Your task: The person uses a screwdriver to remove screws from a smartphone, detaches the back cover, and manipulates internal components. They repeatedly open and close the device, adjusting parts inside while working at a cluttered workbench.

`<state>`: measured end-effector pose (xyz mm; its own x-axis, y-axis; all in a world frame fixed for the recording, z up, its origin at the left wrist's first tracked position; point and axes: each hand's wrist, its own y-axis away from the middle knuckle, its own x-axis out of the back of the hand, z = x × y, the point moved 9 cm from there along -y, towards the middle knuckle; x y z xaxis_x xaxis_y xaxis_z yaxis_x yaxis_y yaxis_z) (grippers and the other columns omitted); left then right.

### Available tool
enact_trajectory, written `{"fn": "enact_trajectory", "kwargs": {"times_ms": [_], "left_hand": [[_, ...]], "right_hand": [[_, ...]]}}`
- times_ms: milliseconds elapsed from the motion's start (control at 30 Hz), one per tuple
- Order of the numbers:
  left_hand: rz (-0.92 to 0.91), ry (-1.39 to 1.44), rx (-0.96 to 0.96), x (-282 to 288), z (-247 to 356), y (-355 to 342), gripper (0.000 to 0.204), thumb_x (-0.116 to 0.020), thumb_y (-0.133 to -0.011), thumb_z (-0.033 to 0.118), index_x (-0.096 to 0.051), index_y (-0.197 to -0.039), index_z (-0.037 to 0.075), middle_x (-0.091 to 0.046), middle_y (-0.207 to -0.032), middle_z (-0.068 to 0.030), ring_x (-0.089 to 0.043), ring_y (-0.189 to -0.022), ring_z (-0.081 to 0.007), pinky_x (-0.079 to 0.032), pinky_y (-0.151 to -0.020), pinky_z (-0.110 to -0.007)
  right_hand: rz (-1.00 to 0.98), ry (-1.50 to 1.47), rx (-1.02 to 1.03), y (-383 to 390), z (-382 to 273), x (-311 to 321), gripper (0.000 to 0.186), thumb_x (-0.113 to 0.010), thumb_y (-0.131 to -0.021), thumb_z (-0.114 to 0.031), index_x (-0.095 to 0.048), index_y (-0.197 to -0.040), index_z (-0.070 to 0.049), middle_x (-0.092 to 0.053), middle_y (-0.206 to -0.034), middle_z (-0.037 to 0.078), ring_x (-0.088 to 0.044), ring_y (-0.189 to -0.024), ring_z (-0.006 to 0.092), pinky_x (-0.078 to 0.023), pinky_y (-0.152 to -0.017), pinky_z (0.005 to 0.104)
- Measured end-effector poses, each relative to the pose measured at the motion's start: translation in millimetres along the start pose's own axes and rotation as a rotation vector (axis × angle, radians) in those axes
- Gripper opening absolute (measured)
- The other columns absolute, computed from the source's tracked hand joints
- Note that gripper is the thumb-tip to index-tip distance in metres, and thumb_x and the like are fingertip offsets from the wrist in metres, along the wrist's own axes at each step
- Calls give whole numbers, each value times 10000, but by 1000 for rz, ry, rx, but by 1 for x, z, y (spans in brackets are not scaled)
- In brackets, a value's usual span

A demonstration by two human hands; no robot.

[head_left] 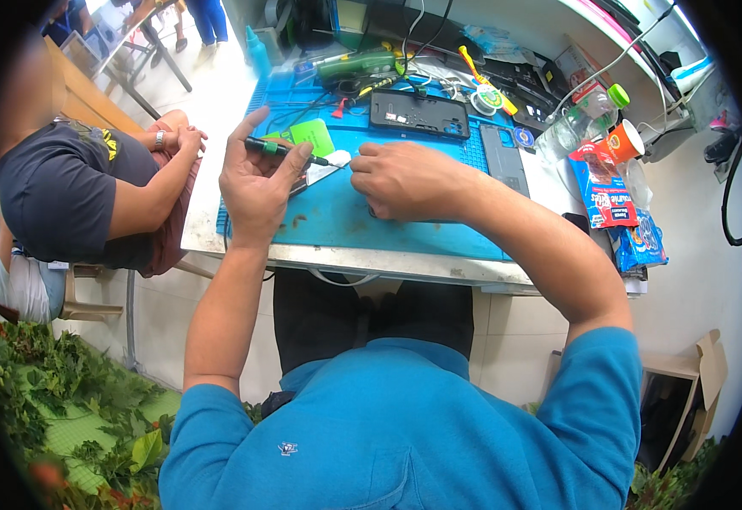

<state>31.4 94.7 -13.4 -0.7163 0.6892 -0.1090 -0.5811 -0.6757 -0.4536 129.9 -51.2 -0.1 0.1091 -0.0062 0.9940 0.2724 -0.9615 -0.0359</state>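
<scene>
My left hand (256, 183) grips a slim black and green screwdriver (279, 150), its tip pointing right toward a small white piece (335, 160) on the blue work mat (337, 221). A green card (313, 134) lies just behind the tool. My right hand (405, 178) rests palm down on the mat, fingers curled, pressing on something dark that it mostly hides. The two hands are a few centimetres apart at the middle of the mat.
A black phone frame (419, 113) and a grey tablet-like slab (503, 157) lie farther back on the mat. Tools and cables crowd the rear. A plastic bottle (577, 119), orange cup (624, 141) and snack packets (609, 197) sit right. A seated person (90, 191) is at left.
</scene>
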Motion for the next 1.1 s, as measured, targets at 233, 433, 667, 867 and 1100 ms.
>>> {"fn": "enact_trajectory", "kwargs": {"times_ms": [233,433,667,867,1100], "left_hand": [[11,1,27,2,-3,0,678,-877,-937,-6,-526,-1518,-3,-737,-999,-70,-754,-894,-121,-662,-760,-255],[12,-8,31,3,-5,0,671,-868,-945,-9,-521,-1519,-7,-737,-1018,-79,-756,-903,-127,-664,-793,-262],[11,3,32,7,-8,0,671,-862,-952,-8,-515,-1526,-11,-736,-1032,-87,-760,-918,-131,-666,-808,-266],[5,7,55,5,-6,1,673,-863,-954,1,-515,-1530,-7,-734,-1027,-81,-759,-915,-134,-671,-804,-275],[14,-4,38,4,-6,1,666,-861,-958,8,-517,-1529,-4,-735,-1027,-82,-760,-908,-135,-673,-787,-276]], "right_hand": [[-27,33,62,-3,-4,-2,129,-717,-884,-131,-704,-911,-6,-691,-1032,114,-643,-1087,288,-584,-890,427],[-68,75,90,-9,-1,-6,150,-706,-886,-142,-702,-942,-3,-706,-993,126,-671,-1056,303,-596,-855,437],[-121,71,61,-10,5,-12,172,-680,-882,-157,-688,-945,2,-731,-961,151,-708,-1027,324,-593,-853,467],[-254,3,-75,-10,11,-15,170,-680,-891,-150,-678,-949,10,-741,-858,177,-727,-923,360,-593,-821,487],[-249,-46,-106,-6,12,-5,169,-682,-921,-148,-698,-985,7,-749,-862,213,-751,-896,412,-594,-798,512]]}}
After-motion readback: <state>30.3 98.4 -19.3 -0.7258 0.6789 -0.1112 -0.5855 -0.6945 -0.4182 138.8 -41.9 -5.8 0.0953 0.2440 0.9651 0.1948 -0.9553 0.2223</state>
